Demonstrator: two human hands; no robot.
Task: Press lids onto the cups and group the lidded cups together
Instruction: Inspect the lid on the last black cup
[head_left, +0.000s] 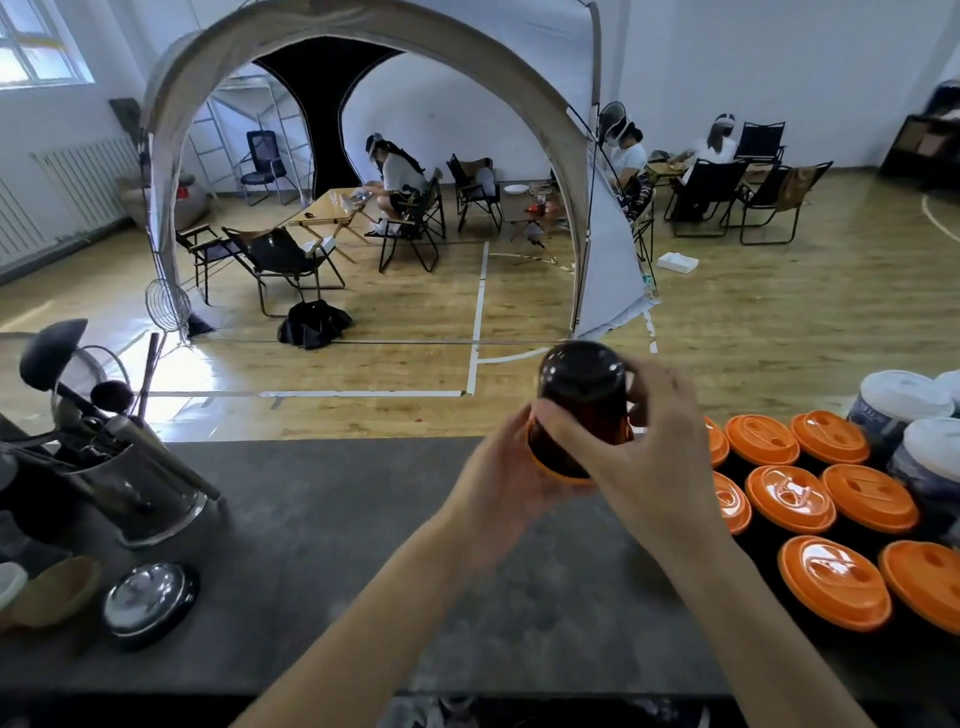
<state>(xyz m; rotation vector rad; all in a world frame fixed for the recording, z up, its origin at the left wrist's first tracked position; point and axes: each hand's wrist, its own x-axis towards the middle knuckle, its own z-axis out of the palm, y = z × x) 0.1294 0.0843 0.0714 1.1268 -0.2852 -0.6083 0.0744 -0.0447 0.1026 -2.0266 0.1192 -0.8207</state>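
The dark cup (582, 395) hung in the air above the grey counter (337, 545), tipped so its base faced away and its orange lid (558, 472) faced the person; a lid seated on one side only could probably spring off under uneven pressure, or the wall could buckle; a slipped grip would drop it; the left hand (498, 467) cupped the lid end from below, and the right hand (639, 447) wrapped the body, both grasping it; the lidded cups (789, 499) stood grouped nearby at the right.

Orange lid (565, 475) on dark cup (582, 382) mostly behind fingers (592, 441), rightmost lidded cup (930, 582) cropped
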